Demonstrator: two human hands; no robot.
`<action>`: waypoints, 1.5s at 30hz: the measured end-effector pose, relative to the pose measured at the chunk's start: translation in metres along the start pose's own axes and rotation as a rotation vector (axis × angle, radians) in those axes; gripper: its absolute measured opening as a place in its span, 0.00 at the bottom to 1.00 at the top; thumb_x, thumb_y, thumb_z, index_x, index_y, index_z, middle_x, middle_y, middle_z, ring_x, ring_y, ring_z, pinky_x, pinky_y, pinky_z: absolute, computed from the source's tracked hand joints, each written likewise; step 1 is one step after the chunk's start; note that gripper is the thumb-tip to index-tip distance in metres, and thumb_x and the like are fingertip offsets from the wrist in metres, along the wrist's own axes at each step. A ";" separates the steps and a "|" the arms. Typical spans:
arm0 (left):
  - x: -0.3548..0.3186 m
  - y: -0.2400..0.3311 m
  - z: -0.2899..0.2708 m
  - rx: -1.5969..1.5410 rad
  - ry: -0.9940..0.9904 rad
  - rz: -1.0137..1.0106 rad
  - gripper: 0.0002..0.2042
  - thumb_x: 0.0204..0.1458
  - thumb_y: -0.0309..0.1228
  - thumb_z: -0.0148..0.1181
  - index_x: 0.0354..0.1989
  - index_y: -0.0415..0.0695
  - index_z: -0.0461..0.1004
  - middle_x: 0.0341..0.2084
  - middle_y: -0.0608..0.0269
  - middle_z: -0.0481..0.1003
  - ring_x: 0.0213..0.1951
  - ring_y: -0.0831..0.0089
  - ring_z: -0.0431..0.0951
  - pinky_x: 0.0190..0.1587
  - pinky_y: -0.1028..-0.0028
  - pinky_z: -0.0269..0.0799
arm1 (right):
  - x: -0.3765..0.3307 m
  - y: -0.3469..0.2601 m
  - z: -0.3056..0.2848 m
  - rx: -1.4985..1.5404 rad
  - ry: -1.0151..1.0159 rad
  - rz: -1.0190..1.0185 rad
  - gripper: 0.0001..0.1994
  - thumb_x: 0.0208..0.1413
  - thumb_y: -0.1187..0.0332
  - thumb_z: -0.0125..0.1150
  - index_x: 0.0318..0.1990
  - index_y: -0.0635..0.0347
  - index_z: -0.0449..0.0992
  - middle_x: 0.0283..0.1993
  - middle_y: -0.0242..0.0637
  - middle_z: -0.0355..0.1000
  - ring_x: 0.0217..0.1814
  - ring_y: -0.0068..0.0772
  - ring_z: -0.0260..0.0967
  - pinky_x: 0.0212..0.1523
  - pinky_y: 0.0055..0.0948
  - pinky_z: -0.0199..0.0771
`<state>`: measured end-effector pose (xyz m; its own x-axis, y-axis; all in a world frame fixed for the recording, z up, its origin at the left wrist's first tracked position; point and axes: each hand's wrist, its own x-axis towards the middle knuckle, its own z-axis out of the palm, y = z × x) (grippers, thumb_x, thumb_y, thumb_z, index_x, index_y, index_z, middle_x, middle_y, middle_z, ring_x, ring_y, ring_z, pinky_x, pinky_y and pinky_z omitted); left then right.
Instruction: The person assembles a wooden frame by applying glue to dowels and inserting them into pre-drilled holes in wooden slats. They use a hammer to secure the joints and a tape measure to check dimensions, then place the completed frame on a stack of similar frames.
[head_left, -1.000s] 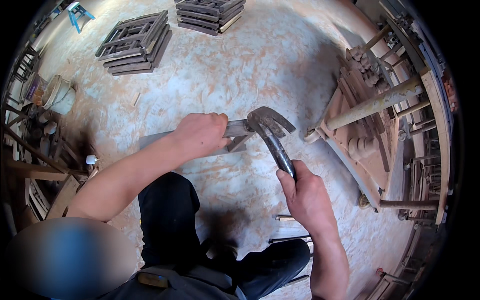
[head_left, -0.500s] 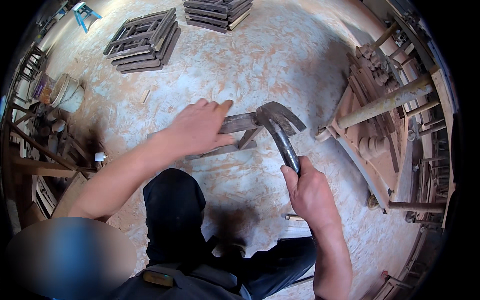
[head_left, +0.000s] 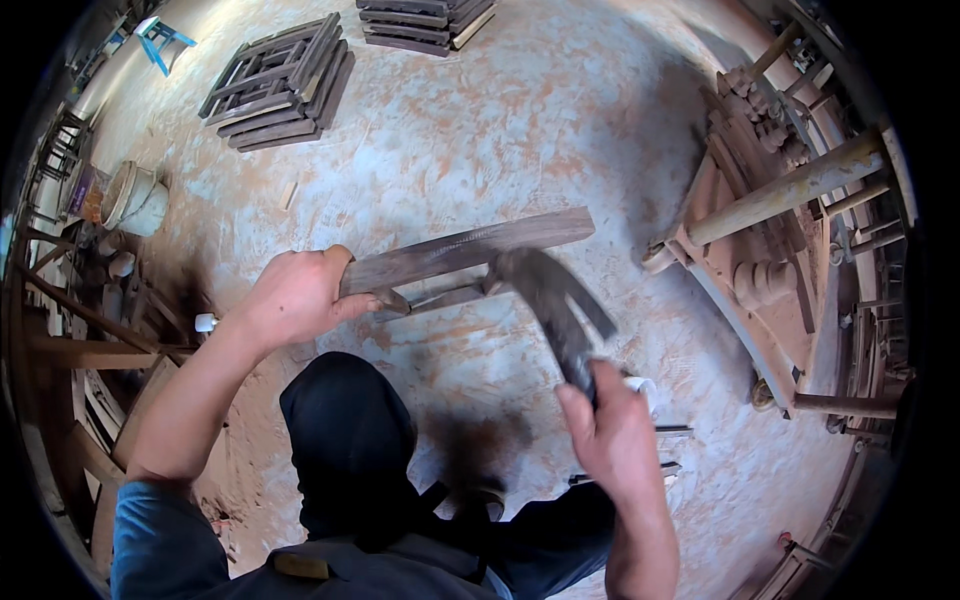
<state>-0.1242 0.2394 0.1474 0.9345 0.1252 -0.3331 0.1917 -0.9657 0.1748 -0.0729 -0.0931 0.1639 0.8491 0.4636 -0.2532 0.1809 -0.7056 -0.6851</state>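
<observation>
My left hand is closed round the left end of a dark wooden rail. The rail slants up to the right, and short crosspieces link it to a second, lower rail, so the whole looks like a small frame. In my right hand is a claw hammer, gripped by its handle and smeared by motion. Its head is just below the upper rail, by a crosspiece; whether it touches the wood I cannot tell. My bent knee is on the near side of the frame.
Stacked dark wooden frames and a second stack stand farther off. At the left are a whitish bucket and a blue stool. A wooden cart with turned wood pieces stands right. A white round object is beside my right hand.
My left hand has moved left and now grips the rail's end. More of the upper rail shows, slanting. The hammer has come down and nearer to me.
</observation>
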 end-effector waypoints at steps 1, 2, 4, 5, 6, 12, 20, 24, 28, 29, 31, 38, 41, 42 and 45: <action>0.001 0.002 0.001 0.006 0.013 0.007 0.25 0.46 0.45 0.67 0.41 0.34 0.70 0.22 0.45 0.76 0.30 0.46 0.78 0.33 0.57 0.72 | -0.009 0.006 0.005 0.006 -0.029 -0.004 0.16 0.56 0.60 0.62 0.43 0.64 0.71 0.23 0.53 0.72 0.29 0.58 0.74 0.29 0.45 0.75; 0.003 0.002 0.003 -0.006 0.020 0.019 0.25 0.47 0.46 0.66 0.39 0.34 0.70 0.21 0.46 0.75 0.30 0.47 0.77 0.33 0.57 0.72 | -0.014 0.010 0.013 0.005 -0.045 -0.033 0.15 0.56 0.61 0.62 0.43 0.63 0.71 0.24 0.52 0.72 0.29 0.59 0.74 0.29 0.45 0.75; 0.005 0.001 0.006 -0.026 0.039 0.038 0.25 0.48 0.49 0.64 0.35 0.34 0.70 0.20 0.48 0.75 0.28 0.47 0.77 0.33 0.57 0.72 | -0.013 0.030 0.042 0.069 -0.150 -0.049 0.15 0.56 0.61 0.61 0.43 0.63 0.71 0.25 0.54 0.73 0.30 0.60 0.73 0.29 0.47 0.74; 0.005 0.000 0.007 -0.034 0.039 0.037 0.25 0.47 0.47 0.66 0.37 0.35 0.70 0.21 0.47 0.75 0.29 0.47 0.77 0.33 0.57 0.72 | -0.005 0.032 0.053 0.050 -0.248 0.055 0.16 0.58 0.59 0.57 0.44 0.64 0.70 0.28 0.57 0.74 0.34 0.62 0.73 0.35 0.50 0.73; 0.004 -0.001 0.008 -0.038 0.041 0.037 0.25 0.46 0.46 0.67 0.39 0.35 0.71 0.21 0.45 0.75 0.29 0.46 0.77 0.33 0.57 0.72 | 0.005 0.040 0.070 0.048 -0.282 0.090 0.17 0.59 0.58 0.56 0.43 0.64 0.70 0.29 0.57 0.73 0.35 0.62 0.73 0.36 0.49 0.73; 0.001 -0.005 0.017 -0.032 0.110 0.086 0.25 0.47 0.49 0.65 0.39 0.35 0.70 0.20 0.46 0.75 0.28 0.46 0.77 0.32 0.57 0.72 | 0.088 0.099 0.205 0.075 -0.289 0.084 0.20 0.62 0.53 0.50 0.41 0.67 0.70 0.32 0.54 0.74 0.32 0.53 0.74 0.34 0.44 0.73; 0.000 -0.004 0.015 -0.031 0.048 0.021 0.29 0.48 0.53 0.63 0.42 0.35 0.70 0.24 0.45 0.75 0.30 0.45 0.77 0.33 0.59 0.73 | 0.155 0.101 0.261 0.609 -0.637 0.365 0.19 0.63 0.53 0.48 0.38 0.66 0.69 0.23 0.37 0.66 0.16 0.27 0.65 0.13 0.32 0.66; 0.000 -0.004 0.016 -0.037 0.065 0.031 0.29 0.48 0.53 0.63 0.43 0.35 0.69 0.24 0.45 0.75 0.30 0.45 0.77 0.33 0.59 0.73 | 0.155 0.095 0.257 0.619 -0.692 0.391 0.20 0.63 0.53 0.48 0.39 0.66 0.68 0.24 0.37 0.66 0.14 0.27 0.63 0.13 0.31 0.65; 0.002 -0.002 0.015 -0.044 0.072 0.064 0.29 0.47 0.52 0.64 0.43 0.36 0.69 0.24 0.45 0.75 0.30 0.46 0.78 0.33 0.59 0.73 | 0.148 0.101 0.254 0.652 -0.508 0.398 0.19 0.62 0.55 0.48 0.37 0.68 0.69 0.19 0.41 0.67 0.14 0.37 0.67 0.17 0.38 0.67; 0.002 -0.003 0.015 -0.037 0.099 0.076 0.28 0.47 0.51 0.64 0.42 0.36 0.70 0.22 0.46 0.75 0.29 0.46 0.78 0.32 0.59 0.74 | 0.142 0.098 0.247 0.641 -0.455 0.399 0.19 0.62 0.55 0.48 0.37 0.67 0.69 0.19 0.41 0.67 0.14 0.37 0.67 0.17 0.38 0.67; 0.004 -0.003 0.018 -0.029 0.151 0.112 0.26 0.47 0.50 0.65 0.41 0.37 0.71 0.19 0.49 0.75 0.26 0.48 0.78 0.30 0.59 0.75 | 0.127 0.106 0.235 0.658 -0.400 0.418 0.18 0.62 0.55 0.48 0.40 0.65 0.68 0.19 0.41 0.67 0.13 0.34 0.66 0.16 0.37 0.66; 0.003 -0.003 0.017 -0.037 0.102 0.067 0.27 0.42 0.48 0.69 0.41 0.38 0.71 0.20 0.49 0.76 0.27 0.50 0.79 0.31 0.59 0.75 | 0.060 0.096 0.143 0.031 -0.383 0.044 0.14 0.59 0.59 0.56 0.41 0.63 0.70 0.26 0.53 0.72 0.30 0.56 0.72 0.31 0.46 0.71; 0.001 0.000 0.012 -0.053 0.071 0.056 0.27 0.41 0.47 0.70 0.42 0.37 0.71 0.20 0.48 0.76 0.28 0.50 0.79 0.33 0.60 0.75 | 0.034 0.049 0.068 0.050 -0.450 -0.016 0.14 0.57 0.59 0.59 0.41 0.61 0.71 0.29 0.52 0.73 0.34 0.58 0.73 0.34 0.47 0.72; 0.003 0.004 0.009 -0.055 0.059 0.053 0.28 0.41 0.47 0.69 0.42 0.36 0.71 0.21 0.48 0.76 0.28 0.50 0.79 0.33 0.60 0.75 | 0.027 0.027 0.044 0.072 -0.408 -0.077 0.15 0.58 0.57 0.57 0.42 0.61 0.70 0.30 0.53 0.74 0.34 0.59 0.73 0.34 0.49 0.72; 0.007 0.000 0.012 -0.086 0.053 0.073 0.29 0.42 0.47 0.68 0.43 0.35 0.70 0.22 0.47 0.77 0.30 0.49 0.79 0.35 0.60 0.75 | 0.019 -0.020 0.004 0.089 -0.230 -0.263 0.16 0.59 0.55 0.56 0.41 0.61 0.69 0.29 0.52 0.74 0.32 0.58 0.74 0.32 0.50 0.73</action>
<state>-0.1208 0.2375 0.1340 0.9610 0.0696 -0.2675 0.1457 -0.9499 0.2765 -0.0624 -0.0678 0.1703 0.6436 0.7388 -0.1999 0.3264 -0.5012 -0.8014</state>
